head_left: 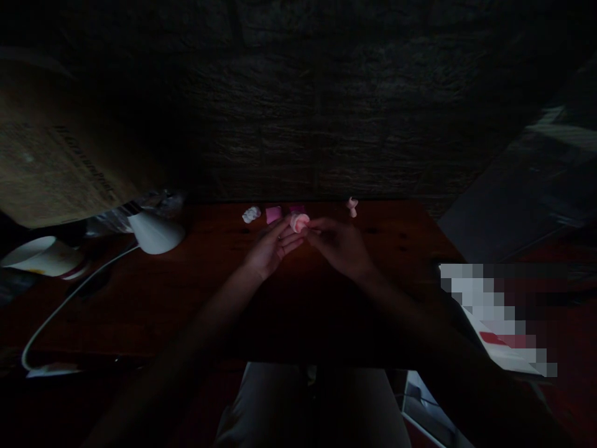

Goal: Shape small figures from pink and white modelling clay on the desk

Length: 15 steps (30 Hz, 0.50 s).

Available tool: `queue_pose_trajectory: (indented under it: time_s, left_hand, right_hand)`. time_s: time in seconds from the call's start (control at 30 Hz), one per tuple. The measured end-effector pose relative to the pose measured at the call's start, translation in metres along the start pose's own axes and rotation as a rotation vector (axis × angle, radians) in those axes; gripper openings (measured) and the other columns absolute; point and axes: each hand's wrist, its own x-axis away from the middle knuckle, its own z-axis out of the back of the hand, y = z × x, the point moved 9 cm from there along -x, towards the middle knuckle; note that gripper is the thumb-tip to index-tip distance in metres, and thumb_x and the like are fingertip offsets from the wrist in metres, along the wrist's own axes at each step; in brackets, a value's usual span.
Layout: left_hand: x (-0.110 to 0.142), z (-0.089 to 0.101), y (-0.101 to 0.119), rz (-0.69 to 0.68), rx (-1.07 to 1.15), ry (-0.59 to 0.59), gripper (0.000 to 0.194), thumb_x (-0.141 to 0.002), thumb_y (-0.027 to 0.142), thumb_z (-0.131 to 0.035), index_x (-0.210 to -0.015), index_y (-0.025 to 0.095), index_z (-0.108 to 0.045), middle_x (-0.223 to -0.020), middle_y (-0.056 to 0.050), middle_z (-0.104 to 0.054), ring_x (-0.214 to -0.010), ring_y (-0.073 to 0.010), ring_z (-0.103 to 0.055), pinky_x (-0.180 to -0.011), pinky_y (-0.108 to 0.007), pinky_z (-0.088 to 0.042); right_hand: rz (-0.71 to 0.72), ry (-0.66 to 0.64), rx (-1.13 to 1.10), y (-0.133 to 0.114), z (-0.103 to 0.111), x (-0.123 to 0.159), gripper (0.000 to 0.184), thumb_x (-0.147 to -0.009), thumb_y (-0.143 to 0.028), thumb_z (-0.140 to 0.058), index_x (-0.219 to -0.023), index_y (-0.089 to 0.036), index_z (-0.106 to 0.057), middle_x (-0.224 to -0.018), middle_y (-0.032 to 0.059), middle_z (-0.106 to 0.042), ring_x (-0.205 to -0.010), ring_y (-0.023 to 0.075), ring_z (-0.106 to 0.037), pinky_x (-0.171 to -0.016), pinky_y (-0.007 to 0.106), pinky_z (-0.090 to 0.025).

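A small rounded pink-and-white piece (299,222), which looks like soft modelling clay, is held up over the wooden table. My left hand (275,247) supports it at the thumb and fingertips, palm turned partly up. From the other side, my right hand (339,244) has its thumb and fingers closed on the piece's right edge. Behind the hands lie a white lump (251,214), a pink square packet or block (273,214) and a darker magenta one (297,209). Farther right stands a small pale pink shape (352,207). Dim light hides fine detail.
A white cone-shaped lamp (161,233) with a cable stands left, beside a paper cup (44,256) and a large brown paper bag (56,149). A dark brick wall (317,112) closes off the table's back (396,249). A pale blurred-out item (489,323) lies right.
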Motion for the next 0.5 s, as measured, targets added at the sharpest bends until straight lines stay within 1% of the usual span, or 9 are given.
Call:
queue_pose_trajectory:
  time_s: [0.13, 0.27, 0.4, 0.5]
  left_hand:
    - [0.001, 0.001, -0.001, 0.036, 0.053, 0.025, 0.021, -0.092, 0.030, -0.065, -0.110, 0.020, -0.068, -0.103, -0.006, -0.078, -0.092, -0.0168, -0.075, -0.087, -0.028, -0.058]
    - [0.005, -0.004, -0.001, 0.093, 0.119, 0.027, 0.021, -0.094, 0.028, -0.062, -0.111, 0.018, -0.068, -0.098, -0.006, -0.078, -0.091, -0.0160, -0.075, -0.084, -0.025, -0.057]
    - [0.008, -0.009, -0.001, 0.118, 0.158, 0.003, 0.016, -0.095, 0.026, -0.060, -0.106, 0.018, -0.069, -0.097, -0.005, -0.078, -0.088, -0.0149, -0.074, -0.082, -0.024, -0.056]
    - [0.009, -0.011, -0.003, 0.138, 0.165, -0.023, 0.015, -0.095, 0.026, -0.061, -0.103, 0.018, -0.070, -0.098, -0.005, -0.078, -0.089, -0.0151, -0.073, -0.084, -0.025, -0.055]
  right_hand:
    - [0.010, 0.043, 0.040, -0.003, 0.007, -0.001, 0.015, -0.089, -0.033, -0.066, -0.093, -0.023, -0.077, -0.091, 0.0030, -0.078, -0.085, 0.0204, -0.073, -0.079, 0.032, -0.054]
    - [0.052, 0.096, 0.034, -0.008, 0.015, -0.002, 0.014, -0.088, -0.031, -0.066, -0.091, -0.023, -0.077, -0.086, 0.0024, -0.078, -0.081, 0.0186, -0.072, -0.076, 0.030, -0.054]
    - [0.096, 0.126, 0.053, -0.014, 0.017, 0.001, 0.012, -0.085, -0.026, -0.068, -0.092, -0.022, -0.078, -0.082, 0.0015, -0.078, -0.073, 0.0162, -0.072, -0.068, 0.027, -0.053]
    - [0.127, 0.141, 0.101, -0.019, 0.016, 0.004, 0.013, -0.084, -0.023, -0.068, -0.092, -0.022, -0.078, -0.080, 0.0011, -0.078, -0.070, 0.0154, -0.071, -0.066, 0.025, -0.052]
